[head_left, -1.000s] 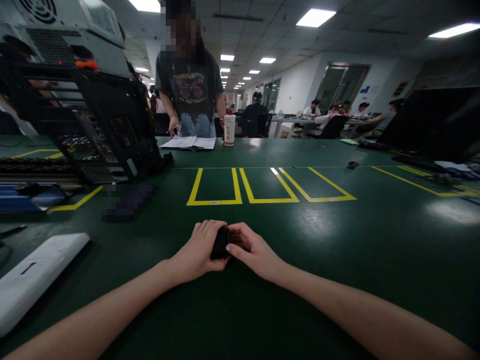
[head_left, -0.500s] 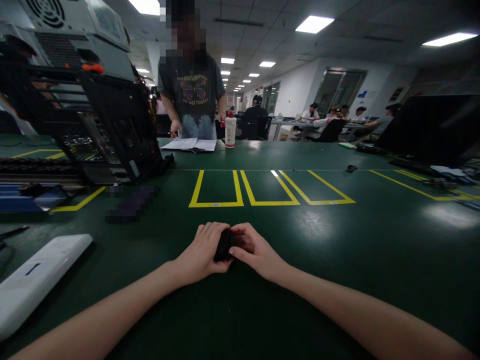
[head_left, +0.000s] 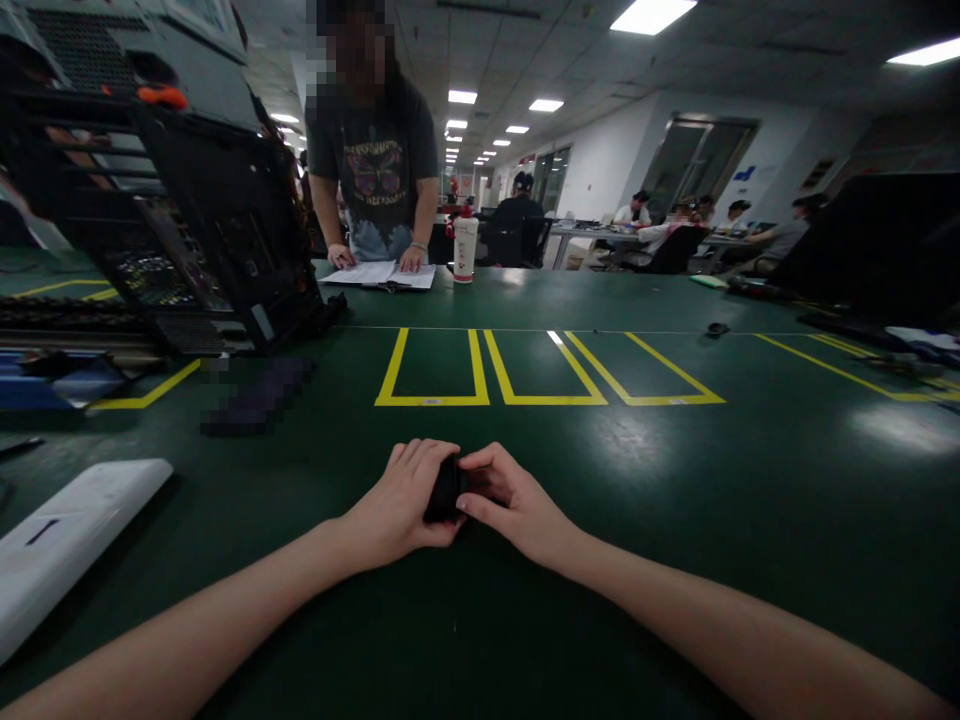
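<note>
Since the earlier frame, the co-worker point(head_left: 373, 165) has put both hands point(head_left: 412, 260) on the papers point(head_left: 371, 273); mine barely moved. My left hand point(head_left: 407, 497) wraps the black piece point(head_left: 443, 489), my right hand point(head_left: 517, 508) pinching its right edge; on or above the tabletop point(head_left: 675, 540), I can't tell. I'd guess light, stiff, best held by its sides. My hands hide most of it.

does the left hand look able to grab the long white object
Probably not yet: the left hand holds the black object, though nothing visible blocks the way to the long white object.
</note>
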